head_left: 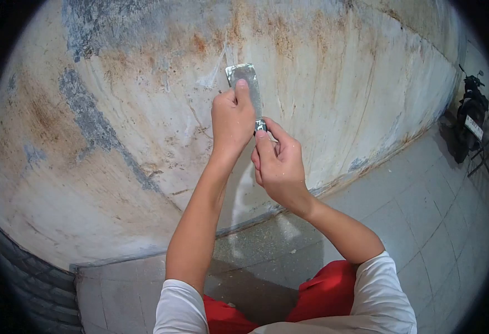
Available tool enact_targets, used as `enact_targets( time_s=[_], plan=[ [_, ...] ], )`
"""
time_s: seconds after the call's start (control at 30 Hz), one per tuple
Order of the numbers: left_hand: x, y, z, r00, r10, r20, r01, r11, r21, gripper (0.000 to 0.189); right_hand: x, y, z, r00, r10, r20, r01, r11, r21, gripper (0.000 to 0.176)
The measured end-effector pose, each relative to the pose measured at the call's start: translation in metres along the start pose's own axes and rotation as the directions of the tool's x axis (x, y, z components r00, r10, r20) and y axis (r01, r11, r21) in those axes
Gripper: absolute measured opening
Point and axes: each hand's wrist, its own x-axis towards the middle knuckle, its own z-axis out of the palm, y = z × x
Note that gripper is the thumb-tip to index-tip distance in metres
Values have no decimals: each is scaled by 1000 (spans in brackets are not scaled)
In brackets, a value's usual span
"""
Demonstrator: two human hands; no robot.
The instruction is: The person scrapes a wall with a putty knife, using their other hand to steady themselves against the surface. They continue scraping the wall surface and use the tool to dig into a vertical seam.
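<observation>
While hands (232,119) (278,167) clasp it, scraper (247,78) juts above.

Two bare arms run from the hands to just past the elbows. The left hand (232,119) and right hand (279,167) are bare, and a short, pale thumbnail shows on the right one. Each upper arm is covered by a short, plain white sleeve: the left sleeve (180,307) has a rounded hem, and the right sleeve (386,292) is wider and loosely creased. Between the arms, bright red cloth (325,295) covers the legs in soft folds. A narrow strip of beige fabric (305,328) lies along the bottom edge.
</observation>
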Motion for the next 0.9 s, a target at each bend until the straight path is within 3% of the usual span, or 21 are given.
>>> enact_targets(
  time_s=[0.13, 0.37, 0.47, 0.57, 0.67, 0.73, 0.9],
  plan=[
    [3, 7, 3, 996, -91, 22, 93, 990, -105, 57, 5, -13, 0, 997, 80, 8, -80, 997, 19, 28],
    [23, 26, 8, 995, -97, 14, 98, 990, -102, 58, 20, -40, 1, 989, 149, -15, -149, 989, 16, 27],
    [24, 27, 10, 993, -119, 13, 120, 988, -94, 58, 20, -41, 2, 992, 125, -19, -125, 992, -12, 27],
    [18, 18, 10, 998, -57, -30, 54, 996, -71, 59, 12, -27, 5, 992, 113, -60, -111, 993, 35, 27],
    [6, 5, 8, 1000, -3, -7, 3, 999, -32, 58, 3, -13, -2, 995, 102, -2, -102, 994, 40, 25],
    [3, 10, 8, 997, -77, 12, 78, 995, -58, 58, 4, -15, -5, 995, 97, 5, -97, 995, 8, 24],
    [4, 9, 11, 996, -92, 1, 92, 993, -71, 57, 10, -19, -11, 996, 83, 37, -81, 995, -63, 21]
  ],
)
